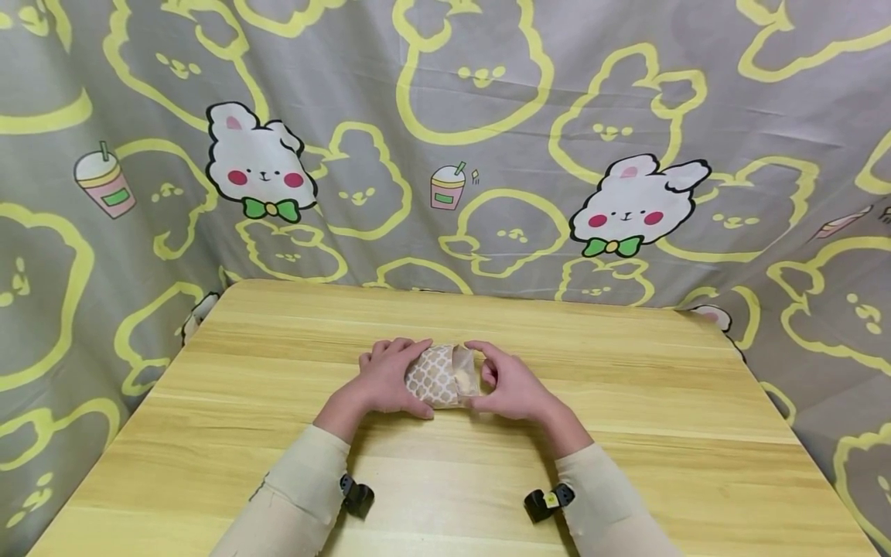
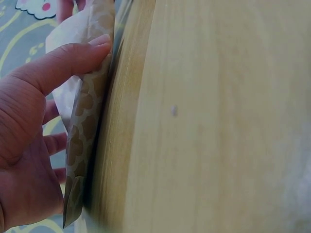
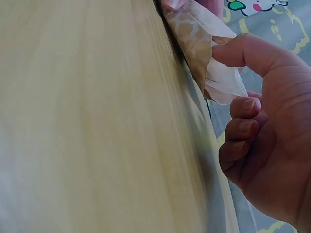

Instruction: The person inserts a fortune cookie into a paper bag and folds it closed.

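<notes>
The thumb and index finger of the right hand (image 1: 513,385) hold the mouth of the bag (image 1: 433,377) by its near and far sides respectively; the right wrist view shows the thumb tip at the printed edge and the other fingers curled in, off the paper. The fingers of the left hand (image 1: 390,379) spread around the bag's left part, thumb on the near edge, the rest along the far edge and partly hidden. The bag lies directly between the hands, right of the left palm and left of the right palm, its printed face up. Its long axis, as far as visible, runs left to right, with the mouth at the right end. The right hand is therefore nearer the mouth, the left hand nearer the body of the bag; this is judged the governing relation. A pale shape shows inside the mouth; its nature cannot be determined. Whether the bag rests on the table (image 1: 445,472) or is held just above it cannot be established. Nearer, a sleeve covers each forearm, with a black camera at each wrist. Beyond the table's far edge hangs a grey printed curtain (image 1: 480,100).
</notes>
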{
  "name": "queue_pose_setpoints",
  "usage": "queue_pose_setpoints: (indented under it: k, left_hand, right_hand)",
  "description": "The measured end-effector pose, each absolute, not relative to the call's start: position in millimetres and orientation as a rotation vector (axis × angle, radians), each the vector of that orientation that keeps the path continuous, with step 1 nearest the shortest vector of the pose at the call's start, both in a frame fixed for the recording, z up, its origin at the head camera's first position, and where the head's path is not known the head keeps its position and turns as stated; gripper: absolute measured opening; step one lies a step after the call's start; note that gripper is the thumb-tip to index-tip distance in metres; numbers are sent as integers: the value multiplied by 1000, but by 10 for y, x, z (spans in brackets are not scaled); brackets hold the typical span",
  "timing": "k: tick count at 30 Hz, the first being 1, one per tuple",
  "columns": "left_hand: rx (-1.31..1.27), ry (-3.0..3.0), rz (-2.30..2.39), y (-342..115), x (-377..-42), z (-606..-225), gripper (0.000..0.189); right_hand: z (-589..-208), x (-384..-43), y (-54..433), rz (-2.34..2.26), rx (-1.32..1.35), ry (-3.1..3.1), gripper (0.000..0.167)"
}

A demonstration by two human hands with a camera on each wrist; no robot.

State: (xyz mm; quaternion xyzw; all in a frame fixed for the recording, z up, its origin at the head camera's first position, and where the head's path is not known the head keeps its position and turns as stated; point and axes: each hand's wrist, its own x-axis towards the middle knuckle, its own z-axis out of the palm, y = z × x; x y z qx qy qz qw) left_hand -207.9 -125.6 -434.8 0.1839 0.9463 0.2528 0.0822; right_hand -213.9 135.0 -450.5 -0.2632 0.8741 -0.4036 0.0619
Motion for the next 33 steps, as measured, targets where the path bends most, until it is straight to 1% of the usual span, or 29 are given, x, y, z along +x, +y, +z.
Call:
queue_pose_setpoints:
  k: [5, 8, 11, 15, 18, 24, 28, 33]
  left_hand:
    - [557, 2825, 758, -1250, -2077, -4344, 115]
    - [558, 2824, 758, -1251, -2075, -4339, 115]
    - [559, 2821, 761, -1254, -2073, -4331, 115]
    - [559, 2818, 763, -1257, -2071, -4321, 114]
    - [555, 2819, 761, -1256, -2069, -4320, 114]
    - [549, 2821, 763, -1250, -2070, -4330, 115]
    - [550, 2823, 766, -1251, -2070, -4336, 115]
    - [558, 2825, 768, -1253, -2065, -4329, 114]
  right_hand:
    - [-4500, -2119, 1358, -1275, -794, 2589, 97]
    - [-4479, -2099, 1391, -1337, -792, 2552, 99]
    - [-4466, -2084, 1438, -1399, -788, 2542, 92]
    - [-4460, -2070, 1495, -1439, -765, 2575, 70]
    - [-4454, -2058, 1514, -1426, -728, 2612, 60]
    - [-4437, -2029, 1522, -1395, -670, 2670, 59]
    - [-4442, -2020, 1531, -1391, -640, 2698, 56]
    - [-4452, -2023, 1536, -1368, -703, 2705, 51]
